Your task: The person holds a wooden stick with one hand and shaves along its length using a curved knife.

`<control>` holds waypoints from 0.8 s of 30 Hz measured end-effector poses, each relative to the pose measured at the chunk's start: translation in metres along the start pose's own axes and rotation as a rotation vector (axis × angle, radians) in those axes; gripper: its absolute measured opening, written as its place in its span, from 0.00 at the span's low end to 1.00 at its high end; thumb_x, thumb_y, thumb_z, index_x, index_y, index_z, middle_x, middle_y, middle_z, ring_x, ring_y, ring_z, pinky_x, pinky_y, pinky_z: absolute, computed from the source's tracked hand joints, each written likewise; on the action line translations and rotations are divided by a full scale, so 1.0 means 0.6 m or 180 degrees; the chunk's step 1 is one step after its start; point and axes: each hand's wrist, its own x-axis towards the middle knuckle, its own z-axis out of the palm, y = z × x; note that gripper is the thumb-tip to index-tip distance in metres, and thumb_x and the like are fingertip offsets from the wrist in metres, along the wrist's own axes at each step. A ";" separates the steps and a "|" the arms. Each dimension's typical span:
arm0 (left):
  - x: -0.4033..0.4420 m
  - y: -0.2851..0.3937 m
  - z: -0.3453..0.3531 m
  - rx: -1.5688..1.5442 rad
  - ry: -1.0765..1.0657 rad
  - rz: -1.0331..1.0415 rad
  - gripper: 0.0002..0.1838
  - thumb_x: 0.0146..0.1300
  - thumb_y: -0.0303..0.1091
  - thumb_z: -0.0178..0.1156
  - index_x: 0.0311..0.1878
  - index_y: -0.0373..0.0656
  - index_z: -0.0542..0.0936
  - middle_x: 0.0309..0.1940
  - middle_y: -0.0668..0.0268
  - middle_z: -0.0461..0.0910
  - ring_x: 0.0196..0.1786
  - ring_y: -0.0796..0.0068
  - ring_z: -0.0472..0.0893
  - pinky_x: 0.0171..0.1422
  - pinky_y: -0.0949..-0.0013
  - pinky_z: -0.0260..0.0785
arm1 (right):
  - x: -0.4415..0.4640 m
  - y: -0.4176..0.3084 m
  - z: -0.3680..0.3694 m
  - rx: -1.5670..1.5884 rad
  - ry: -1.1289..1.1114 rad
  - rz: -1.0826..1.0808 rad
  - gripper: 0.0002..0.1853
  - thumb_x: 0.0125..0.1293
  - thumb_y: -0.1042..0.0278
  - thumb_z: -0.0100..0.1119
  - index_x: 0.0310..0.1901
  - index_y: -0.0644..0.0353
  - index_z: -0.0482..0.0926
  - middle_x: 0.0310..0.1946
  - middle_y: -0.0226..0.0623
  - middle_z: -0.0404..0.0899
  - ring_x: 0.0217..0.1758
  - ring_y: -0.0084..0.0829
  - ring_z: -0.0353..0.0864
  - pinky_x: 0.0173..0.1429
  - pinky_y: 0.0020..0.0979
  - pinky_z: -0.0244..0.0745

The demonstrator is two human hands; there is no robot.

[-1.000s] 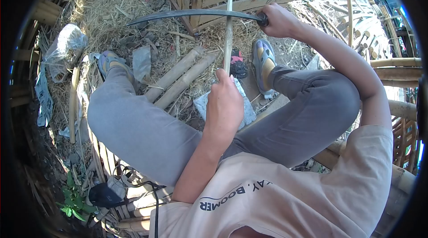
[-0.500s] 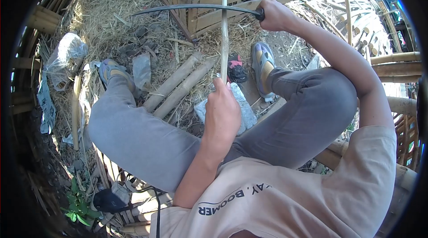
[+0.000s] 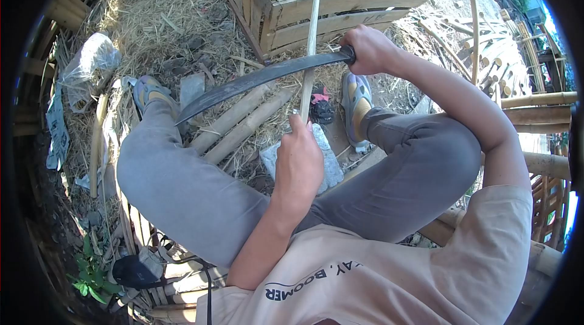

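My left hand (image 3: 299, 157) is closed round the lower end of a pale bamboo strip (image 3: 313, 27), which points away from me. In my right hand (image 3: 372, 51) is the dark handle of a long curved machete (image 3: 249, 83). Its blade crosses over the strip around mid-length, the broad face showing and the tip reaching left above my knee. Whether the edge touches the strip I cannot tell. Below the strip, a pale stone block (image 3: 328, 164) lies on the ground between my legs, partly hidden by my left hand.
Ahead stands a slatted wooden crate (image 3: 331, 5). Two bamboo poles (image 3: 243, 121) lie on the ground by a black and red bundle (image 3: 322, 106). Straw (image 3: 164, 14) and a clear plastic bag (image 3: 91, 63) are at the left, cut bamboo (image 3: 496, 60) at the right.
The machete has come down along the strip toward me, and its blade has turned to show more of its flat face. My left hand keeps its grip, slightly lower in view.
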 end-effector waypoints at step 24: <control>-0.004 0.001 -0.021 0.0152 -0.0010 0.0184 0.10 0.79 0.31 0.46 0.47 0.31 0.68 0.26 0.37 0.80 0.35 0.32 0.82 0.38 0.37 0.70 | -0.018 0.082 0.001 0.0790 0.0498 0.0938 0.13 0.52 0.73 0.61 0.36 0.72 0.84 0.30 0.60 0.84 0.38 0.53 0.87 0.49 0.46 0.81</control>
